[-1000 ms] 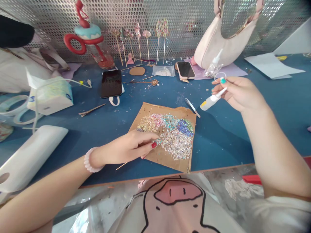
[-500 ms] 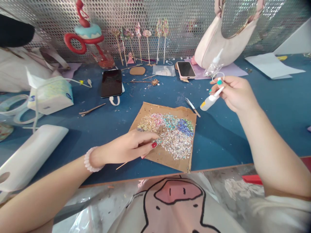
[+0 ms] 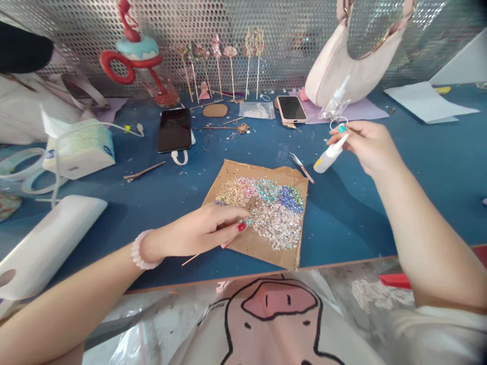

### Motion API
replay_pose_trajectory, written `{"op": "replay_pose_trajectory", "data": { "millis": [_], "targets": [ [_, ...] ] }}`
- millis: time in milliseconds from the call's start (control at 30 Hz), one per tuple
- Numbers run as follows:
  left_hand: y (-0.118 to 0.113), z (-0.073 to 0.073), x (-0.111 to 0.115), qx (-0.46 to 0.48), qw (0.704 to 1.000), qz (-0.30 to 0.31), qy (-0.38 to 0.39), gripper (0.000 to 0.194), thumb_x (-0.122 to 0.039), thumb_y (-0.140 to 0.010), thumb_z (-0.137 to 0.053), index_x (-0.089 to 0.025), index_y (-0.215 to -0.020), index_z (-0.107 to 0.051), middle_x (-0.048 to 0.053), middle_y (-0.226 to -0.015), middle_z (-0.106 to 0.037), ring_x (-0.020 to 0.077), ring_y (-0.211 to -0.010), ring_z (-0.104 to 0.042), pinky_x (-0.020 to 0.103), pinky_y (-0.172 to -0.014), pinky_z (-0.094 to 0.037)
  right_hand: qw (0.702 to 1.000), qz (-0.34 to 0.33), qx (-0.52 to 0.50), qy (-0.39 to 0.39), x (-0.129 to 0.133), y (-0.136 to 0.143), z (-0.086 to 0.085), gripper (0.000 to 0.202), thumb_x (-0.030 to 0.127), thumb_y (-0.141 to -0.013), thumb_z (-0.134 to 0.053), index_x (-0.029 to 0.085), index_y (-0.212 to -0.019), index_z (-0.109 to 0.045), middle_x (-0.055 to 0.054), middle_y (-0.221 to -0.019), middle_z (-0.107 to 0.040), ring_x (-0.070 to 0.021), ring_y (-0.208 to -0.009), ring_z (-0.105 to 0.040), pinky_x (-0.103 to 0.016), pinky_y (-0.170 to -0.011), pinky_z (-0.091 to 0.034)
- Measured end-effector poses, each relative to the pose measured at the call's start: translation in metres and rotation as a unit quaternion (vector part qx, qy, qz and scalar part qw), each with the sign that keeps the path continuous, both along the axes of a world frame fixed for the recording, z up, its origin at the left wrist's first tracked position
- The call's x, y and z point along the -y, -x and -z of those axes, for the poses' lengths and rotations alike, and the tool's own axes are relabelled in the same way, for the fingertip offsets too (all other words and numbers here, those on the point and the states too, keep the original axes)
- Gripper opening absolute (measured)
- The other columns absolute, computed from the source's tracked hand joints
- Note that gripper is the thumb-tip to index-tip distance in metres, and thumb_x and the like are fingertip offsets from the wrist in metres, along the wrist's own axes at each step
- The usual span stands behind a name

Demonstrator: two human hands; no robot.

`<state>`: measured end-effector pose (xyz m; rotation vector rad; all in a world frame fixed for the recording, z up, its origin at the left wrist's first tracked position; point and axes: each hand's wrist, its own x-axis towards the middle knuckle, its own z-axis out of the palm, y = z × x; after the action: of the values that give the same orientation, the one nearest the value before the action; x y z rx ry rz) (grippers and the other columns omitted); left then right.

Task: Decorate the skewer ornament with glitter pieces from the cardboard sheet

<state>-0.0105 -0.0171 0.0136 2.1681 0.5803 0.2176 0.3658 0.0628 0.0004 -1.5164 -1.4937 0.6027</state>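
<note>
My left hand (image 3: 201, 230) rests over the lower left of a cardboard sheet (image 3: 274, 259), its fingers pressed together beside small teal pieces; a thin stick (image 3: 190, 260) shows under the palm, and what the fingertips grip is hidden. Spread over the cardboard are sequin-like bits: yellow, pink, teal, blue, green and a large whitish pile (image 3: 279, 228). Above the blue table at the right, my right hand (image 3: 365, 142) pinches a small white glue bottle (image 3: 326, 159) near its nozzle, with the bottle tilted down to the left. Tweezers (image 3: 302, 168) lie by the cardboard's top right corner.
Two phones (image 3: 174, 130) (image 3: 291, 109), a tissue box (image 3: 81, 152), a white device (image 3: 49, 246) and scissors-like tool (image 3: 144, 172) lie around. Decorated sticks (image 3: 231, 76) stand at the back. A pink handbag (image 3: 353, 66) and papers (image 3: 429, 104) are at the right.
My right hand has shifted very slightly, with the bottle still in it. My left hand has stayed in place.
</note>
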Motion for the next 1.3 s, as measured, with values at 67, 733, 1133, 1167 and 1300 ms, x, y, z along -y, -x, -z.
{"op": "replay_pose_trajectory", "data": {
  "millis": [67, 733, 1133, 1167, 1300],
  "targets": [
    [0.000, 0.000, 0.000, -0.003, 1.000, 0.000, 0.001, 0.021, -0.022, -0.099, -0.036, -0.016, -0.095, -0.055, -0.006, -0.061, -0.052, 0.0072, -0.052, -0.047, 0.017, -0.051, -0.039, 0.998, 0.021, 0.053, 0.011, 0.001, -0.005, -0.002, 0.018, 0.028, -0.084, -0.060, 0.018, -0.095, -0.069, -0.010, -0.091, -0.074, -0.0237, -0.087, -0.069, -0.038, -0.083, -0.054],
    [-0.001, -0.001, 0.001, 0.005, 0.999, -0.033, 0.041, 0.020, -0.026, -0.099, -0.037, -0.017, -0.089, -0.052, -0.007, -0.058, -0.052, 0.0073, -0.051, -0.047, 0.018, -0.050, -0.038, 0.943, -0.224, 0.205, 0.138, 0.020, -0.015, -0.022, 0.038, 0.038, -0.080, -0.067, 0.030, -0.117, -0.063, -0.004, -0.131, -0.061, -0.0317, -0.122, -0.055, -0.052, -0.111, -0.035],
    [-0.005, -0.005, 0.008, 0.017, 0.990, -0.055, 0.128, 0.022, -0.028, -0.098, -0.038, -0.016, -0.093, -0.055, -0.007, -0.055, -0.053, 0.0075, -0.048, -0.045, 0.018, -0.047, -0.036, 0.957, -0.270, 0.101, 0.044, 0.054, 0.054, -0.022, 0.039, 0.050, -0.076, -0.069, 0.034, -0.109, -0.059, -0.003, -0.103, -0.066, -0.0246, -0.084, -0.065, -0.041, -0.076, -0.054],
    [-0.005, -0.005, 0.009, 0.017, 0.988, -0.060, 0.139, 0.023, -0.028, -0.098, -0.038, -0.015, -0.096, -0.056, -0.007, -0.055, -0.052, 0.0072, -0.048, -0.044, 0.017, -0.046, -0.035, 0.947, -0.284, 0.149, 0.022, 0.058, 0.061, -0.021, 0.037, 0.046, -0.075, -0.071, 0.035, -0.109, -0.061, -0.003, -0.106, -0.066, -0.0269, -0.092, -0.064, -0.043, -0.082, -0.053],
    [-0.005, -0.004, 0.009, 0.014, 0.982, -0.077, 0.171, 0.024, -0.028, -0.098, -0.040, -0.015, -0.103, -0.058, -0.007, -0.054, -0.053, 0.0068, -0.046, -0.043, 0.016, -0.043, -0.034, 0.935, -0.335, 0.119, 0.021, 0.069, 0.075, -0.018, 0.045, 0.040, -0.073, -0.075, 0.049, -0.112, -0.055, 0.004, -0.099, -0.068, -0.0235, -0.088, -0.066, -0.041, -0.080, -0.054]
  ]
}}
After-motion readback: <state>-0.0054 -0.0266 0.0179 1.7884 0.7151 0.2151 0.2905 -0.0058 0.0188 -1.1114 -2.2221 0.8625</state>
